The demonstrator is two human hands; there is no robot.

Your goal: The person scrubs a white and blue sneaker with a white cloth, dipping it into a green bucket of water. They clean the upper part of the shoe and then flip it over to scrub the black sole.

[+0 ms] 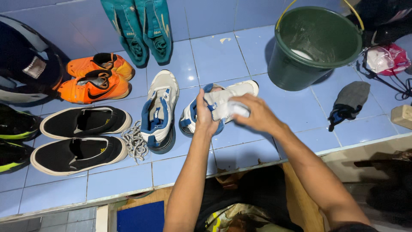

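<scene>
Far to your left, the black slip-on shoes [79, 137] lie side by side on the blue tiled ledge [219, 56], and above them the orange shoes [96, 79] rest on their sides, one stacked against the other. The teal boots [143, 30] lean toe-down against the back tiles. These pairs are lined up out of your way, apart from the shoe you have in hand.

Just left of your hands, one white-and-blue sneaker [161, 111] sits flat with its loose laces [135, 141] heaped beside it, so the laces are evidently out of it.

Your left hand [205, 115] wraps around the heel end of the matching sneaker [223, 103], fingers curled over its collar, tilting it up off the ledge so its side faces you. That grip is clenched on the shoe to steady it. Your right hand [253, 114] comes in from the right, wrist bent, its grip closed on a white cloth [238, 109] pressed against the shoe's side.

Further right, the green bucket [315, 45] stands within reach, something pale inside it. A grey-and-blue glove [349, 103] lies on the ledge beyond.
</scene>
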